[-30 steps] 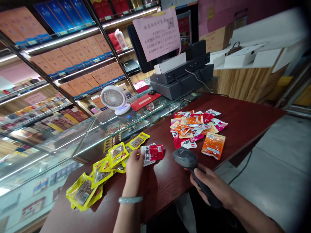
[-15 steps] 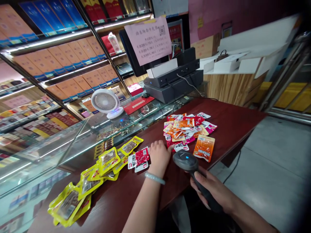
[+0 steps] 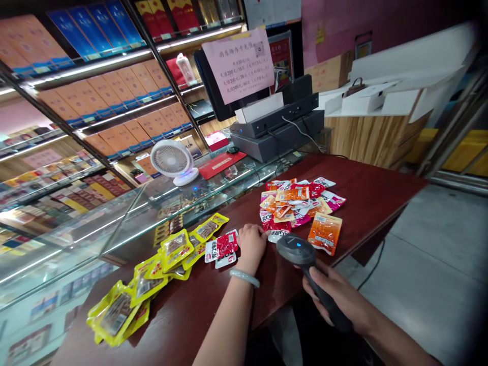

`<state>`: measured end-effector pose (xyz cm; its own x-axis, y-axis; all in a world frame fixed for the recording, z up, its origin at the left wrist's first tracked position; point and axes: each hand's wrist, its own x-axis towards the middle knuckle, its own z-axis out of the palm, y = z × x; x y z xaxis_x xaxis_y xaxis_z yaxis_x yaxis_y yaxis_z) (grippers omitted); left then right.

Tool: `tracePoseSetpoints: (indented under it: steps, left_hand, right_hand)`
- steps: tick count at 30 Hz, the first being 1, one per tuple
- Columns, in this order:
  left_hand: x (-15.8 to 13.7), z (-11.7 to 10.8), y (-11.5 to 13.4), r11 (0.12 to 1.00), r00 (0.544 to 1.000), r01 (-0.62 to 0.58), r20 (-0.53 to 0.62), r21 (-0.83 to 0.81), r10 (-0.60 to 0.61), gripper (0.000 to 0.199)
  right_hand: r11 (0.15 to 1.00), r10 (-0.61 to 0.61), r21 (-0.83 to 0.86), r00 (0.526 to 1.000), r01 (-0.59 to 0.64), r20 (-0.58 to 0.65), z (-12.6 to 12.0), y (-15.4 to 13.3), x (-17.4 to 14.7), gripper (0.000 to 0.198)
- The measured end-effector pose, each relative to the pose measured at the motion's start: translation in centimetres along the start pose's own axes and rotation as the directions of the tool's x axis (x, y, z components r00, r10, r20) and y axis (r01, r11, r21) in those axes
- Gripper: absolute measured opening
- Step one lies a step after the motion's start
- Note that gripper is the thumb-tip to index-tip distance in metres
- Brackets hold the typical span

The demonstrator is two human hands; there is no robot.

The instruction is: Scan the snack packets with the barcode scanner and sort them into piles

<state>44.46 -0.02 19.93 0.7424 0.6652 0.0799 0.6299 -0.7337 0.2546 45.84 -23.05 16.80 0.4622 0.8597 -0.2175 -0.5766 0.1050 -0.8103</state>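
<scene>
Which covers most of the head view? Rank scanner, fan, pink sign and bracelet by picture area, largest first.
1. Pink sign
2. Scanner and fan: too close to rank; the scanner is nearer the camera and partly covered by the hand holding it
3. Bracelet

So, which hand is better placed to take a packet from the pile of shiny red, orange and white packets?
Probably the left hand: it lies right beside the pile, while the right hand grips a dark plastic handheld scanner.
</scene>
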Motion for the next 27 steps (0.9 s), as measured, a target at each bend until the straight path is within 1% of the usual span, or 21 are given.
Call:
tracePoseSetpoints:
  steps: [4, 6, 8, 10, 13, 14, 15, 16, 17, 20, 24, 27]
  left_hand:
    - [-0.4, -1.0, -0.4, 0.993, 0.999, 0.002, 0.032, -0.115, 0.002, 0.013]
    - [-1.0, -1.8, -0.8, 0.978, 0.999, 0.003, 0.035, -0.210, 0.004, 0.006]
    - [-1.6, -2.3, -1.6, 0.940, 1.000, 0.011, 0.021, -0.342, -0.004, 0.006]
    - [-2.2, -2.5, -2.7, 0.858, 0.999, 0.033, 0.025, -0.512, -0.023, 0.011]
    - [-2.8, -2.2, -4.4, 0.659, 0.994, 0.106, 0.066, -0.744, -0.086, 0.017]
    - [-2.9, -2.1, -4.9, 0.599, 0.991, 0.126, 0.074, -0.791, -0.110, 0.020]
    - [-3.0, -1.9, -5.4, 0.556, 0.989, 0.134, 0.073, -0.820, -0.132, 0.022]
    - [-3.1, -1.7, -5.8, 0.534, 0.987, 0.131, 0.058, -0.835, -0.152, 0.023]
    - [-3.2, -1.6, -6.0, 0.531, 0.985, 0.123, 0.039, -0.838, -0.167, 0.023]
    - [-3.3, -1.5, -6.4, 0.558, 0.983, 0.095, -0.009, -0.824, -0.181, 0.021]
    - [-3.4, -1.8, -6.8, 0.566, 0.983, 0.075, -0.034, -0.821, -0.180, 0.018]
    - [-3.1, -2.8, -7.9, 0.599, 0.974, 0.094, -0.052, -0.795, -0.222, 0.023]
  right_hand:
    - [1.000, 0.006, -0.014, 1.000, -0.006, -0.014, -0.1, 0.1, 0.0, 0.042]
    - [1.000, 0.011, -0.008, 1.000, -0.011, -0.022, -0.1, 0.1, 0.0, 0.043]
    - [1.000, 0.014, 0.002, 0.999, -0.014, -0.029, 0.0, -0.1, 0.1, 0.045]
    - [1.000, 0.008, 0.012, 1.000, -0.007, -0.028, 0.2, -0.3, 0.2, 0.044]
    - [1.000, -0.002, 0.024, 1.000, 0.002, -0.014, 0.6, -0.5, 0.3, 0.042]
    - [1.000, 0.004, 0.028, 1.000, -0.004, 0.000, 0.8, -0.5, 0.3, 0.042]
    - [0.999, 0.016, 0.033, 1.000, -0.017, 0.023, 0.9, -0.5, 0.3, 0.042]
    - [0.999, 0.034, 0.038, 0.998, -0.036, 0.054, 1.1, -0.4, 0.4, 0.043]
    - [0.998, 0.053, 0.042, 0.994, -0.057, 0.091, 1.3, -0.3, 0.4, 0.044]
    - [0.995, 0.077, 0.054, 0.981, -0.089, 0.180, 1.9, 0.2, 0.6, 0.044]
    - [0.995, 0.056, 0.067, 0.975, -0.072, 0.214, 2.5, 0.6, 1.0, 0.042]
    - [0.994, 0.062, 0.073, 0.973, -0.080, 0.221, 2.5, 0.7, 1.1, 0.041]
